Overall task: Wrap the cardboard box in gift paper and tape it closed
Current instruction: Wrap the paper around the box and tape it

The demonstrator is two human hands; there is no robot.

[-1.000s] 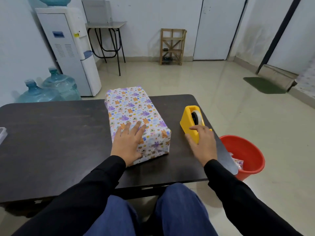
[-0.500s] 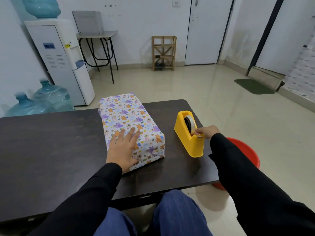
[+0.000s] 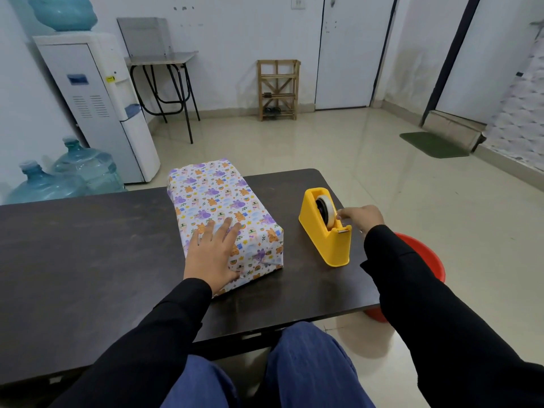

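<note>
You have one dark table (image 3: 88, 260) in front of you, a flat rectangular top with a dull, faintly streaked surface. On it lies one cardboard box (image 3: 217, 195), a long block fully covered in glossy white gift paper printed with small purple and orange cartoon figures; it sits near the table's middle, its near end folded into creased flaps. One round red plastic bucket (image 3: 426, 260) stands on the floor past the table's right edge (your sleeve hides most of it). One smooth yellow plastic tape dispenser (image 3: 323, 245) stands to the right of the box, well apart from it, carrying one roll of tape (image 3: 326, 209). Your left hand (image 3: 212, 254) lies flat on the box's near end, fingers straight and spread. Your right hand (image 3: 360, 216) reaches the roll with fingers curled in; whether they pinch the tape, you cannot tell.
</note>
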